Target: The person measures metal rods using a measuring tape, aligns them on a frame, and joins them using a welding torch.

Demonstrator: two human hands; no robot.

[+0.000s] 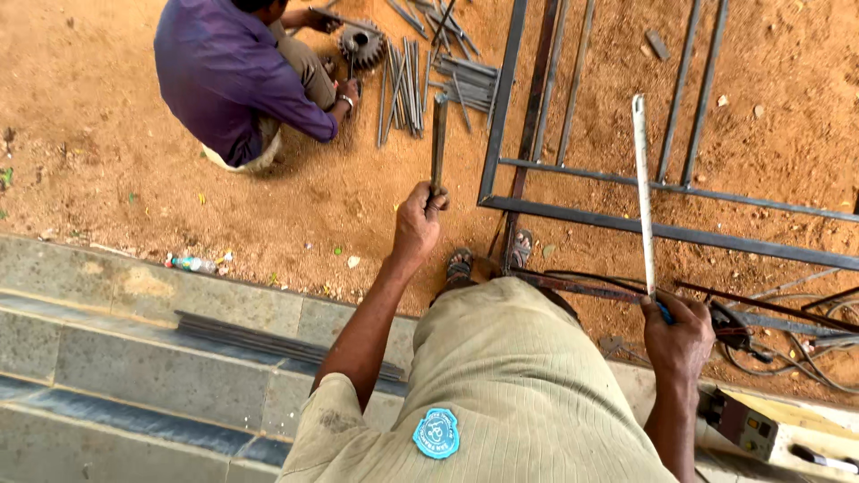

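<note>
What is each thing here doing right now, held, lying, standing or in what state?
Left hand: shut on a dark metal bar.
Dark metal bar: held, pointing away.
Right hand: shut on a white rod.
White rod: held, pointing away.
Metal frame: lying flat on the dirt.
Loose rods: piled on the ground.
Other person: crouching by the rods.
Plastic bottle: lying on its side.

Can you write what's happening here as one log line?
left hand: grips dark metal bar | right hand: grips white rod | below: steel frame on dirt
</note>
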